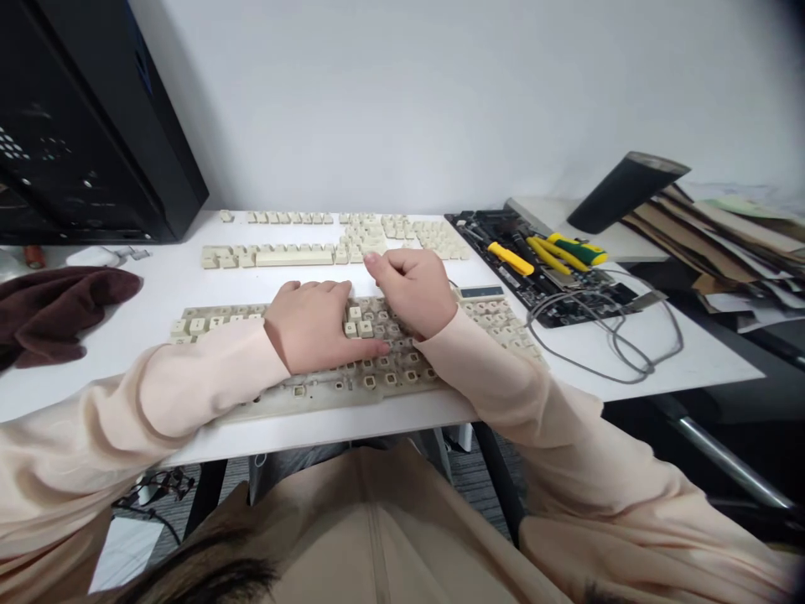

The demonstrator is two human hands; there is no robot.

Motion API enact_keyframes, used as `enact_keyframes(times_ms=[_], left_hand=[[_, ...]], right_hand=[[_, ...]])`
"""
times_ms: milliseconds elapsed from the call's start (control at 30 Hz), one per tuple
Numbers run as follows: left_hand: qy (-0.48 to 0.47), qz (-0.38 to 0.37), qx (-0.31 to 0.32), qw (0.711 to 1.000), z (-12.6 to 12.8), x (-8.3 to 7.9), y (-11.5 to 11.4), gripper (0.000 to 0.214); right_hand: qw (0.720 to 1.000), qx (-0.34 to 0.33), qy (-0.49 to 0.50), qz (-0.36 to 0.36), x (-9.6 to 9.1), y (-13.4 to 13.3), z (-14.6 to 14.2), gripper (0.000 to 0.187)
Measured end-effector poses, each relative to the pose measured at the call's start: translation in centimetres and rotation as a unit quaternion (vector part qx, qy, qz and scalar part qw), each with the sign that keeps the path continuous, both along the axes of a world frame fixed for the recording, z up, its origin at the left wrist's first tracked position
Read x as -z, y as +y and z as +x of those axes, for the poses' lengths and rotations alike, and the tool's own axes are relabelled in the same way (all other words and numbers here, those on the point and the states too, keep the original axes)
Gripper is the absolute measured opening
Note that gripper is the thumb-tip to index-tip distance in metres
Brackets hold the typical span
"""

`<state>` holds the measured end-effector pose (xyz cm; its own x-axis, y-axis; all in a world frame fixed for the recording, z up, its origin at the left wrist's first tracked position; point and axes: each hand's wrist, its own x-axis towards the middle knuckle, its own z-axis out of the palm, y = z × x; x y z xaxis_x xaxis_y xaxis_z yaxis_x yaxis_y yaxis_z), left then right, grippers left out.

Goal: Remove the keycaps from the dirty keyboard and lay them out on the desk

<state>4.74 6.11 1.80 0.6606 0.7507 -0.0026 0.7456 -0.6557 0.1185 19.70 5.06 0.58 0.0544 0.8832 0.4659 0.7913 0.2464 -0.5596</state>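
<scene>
A cream keyboard [327, 401] lies on the white table, with caps on some keys and bare sockets in many other places. My left hand [314, 329] rests flat over its middle, thumb stretched to the right and fingers pointing away. A few fitted keycaps [357, 323] show beside that thumb. Just above the keyboard's right-centre, my right hand [416, 289] is curled closed with the thumb against the fingers. Whatever it may hold is hidden. Behind the keyboard, loose keycaps [433, 239] lie in rows and a pile, with a long space bar [294, 258] among them.
To the right lie a circuit board [541, 306], a yellow-handled tool [511, 258], yellow-green pliers [569, 250] and a coiled grey cable [629, 369]. A dark cup [622, 193] and stacked papers [723, 235] are beyond. A black computer case [81, 126] and brown cloth [56, 310] occupy the left.
</scene>
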Motion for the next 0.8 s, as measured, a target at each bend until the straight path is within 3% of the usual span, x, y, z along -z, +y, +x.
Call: enact_keyframes(times_ms=[67, 167, 233, 367, 600, 733, 800], left_hand=[[-0.03, 0.011, 0.009, 0.999, -0.1, 0.0, 0.0, 0.077], [-0.097, 0.029, 0.03, 0.994, -0.2, 0.1, -0.1, 0.069], [-0.17, 0.055, 0.043, 0.983, -0.3, 0.2, -0.2, 0.058], [-0.287, 0.095, 0.058, 0.951, -0.4, -0.1, -0.2, 0.03], [-0.368, 0.022, 0.094, 0.925, -0.3, 0.0, 0.5, 0.03], [-0.412, 0.012, 0.096, 0.906, -0.5, 0.4, 0.8, 0.014], [-0.419, -0.008, 0.086, 0.904, -0.6, 0.4, 0.9, 0.012]], right_hand=[[0.991, -0.046, 0.124, -0.037, -0.4, -0.2, 0.4, 0.051], [0.952, -0.111, 0.252, -0.136, -1.2, -0.5, 0.8, 0.055], [0.938, -0.137, 0.264, -0.177, -1.6, -0.7, 0.9, 0.059], [0.939, -0.149, 0.244, -0.193, -2.2, -0.7, 0.7, 0.058], [0.945, -0.133, 0.208, -0.215, -2.3, 0.2, -0.4, 0.036], [0.925, -0.177, 0.252, -0.224, -2.6, 0.2, 0.0, 0.032], [0.926, -0.209, 0.247, -0.193, -3.2, 0.0, 0.8, 0.028]])
